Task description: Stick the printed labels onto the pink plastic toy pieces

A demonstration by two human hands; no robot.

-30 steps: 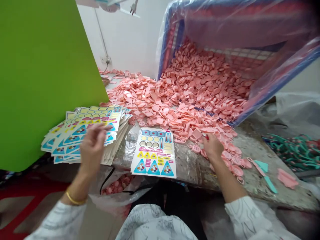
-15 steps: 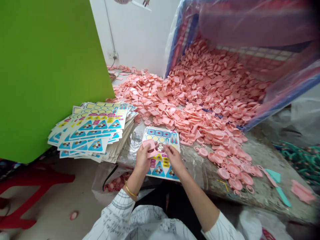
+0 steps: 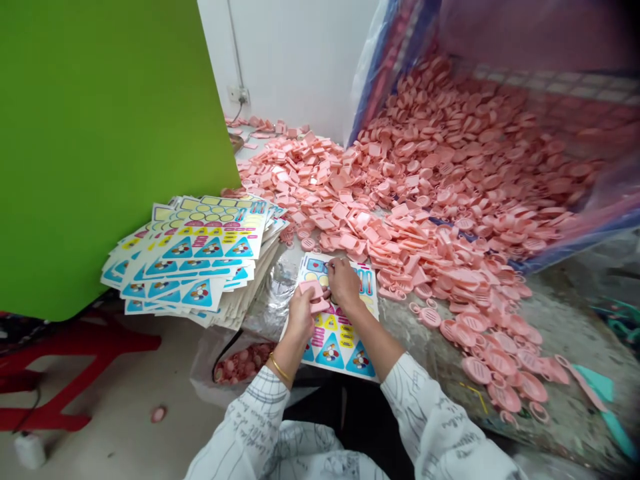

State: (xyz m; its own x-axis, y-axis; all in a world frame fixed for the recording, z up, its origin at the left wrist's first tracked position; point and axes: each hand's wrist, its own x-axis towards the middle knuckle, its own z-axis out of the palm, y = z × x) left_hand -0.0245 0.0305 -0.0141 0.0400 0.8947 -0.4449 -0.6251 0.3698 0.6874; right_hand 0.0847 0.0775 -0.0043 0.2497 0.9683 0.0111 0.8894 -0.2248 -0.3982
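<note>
My left hand is closed on a small pink plastic piece, held just above a sticker sheet that lies on the table's near edge. My right hand rests on the top of that sheet with its fingertips pinched at a sticker near the upper left; what they hold is too small to make out. The sheet shows blue triangles, yellow labels and round stickers.
A fanned stack of the same sticker sheets lies to the left. A big heap of pink plastic pieces spills from a tipped plastic-lined crate across the table. A green board stands at left, a bag of pink parts below.
My left hand came from the sheet stack and my right from the pink heap; both now meet over the single sheet, the left holding a pink piece. The view has shifted left.
</note>
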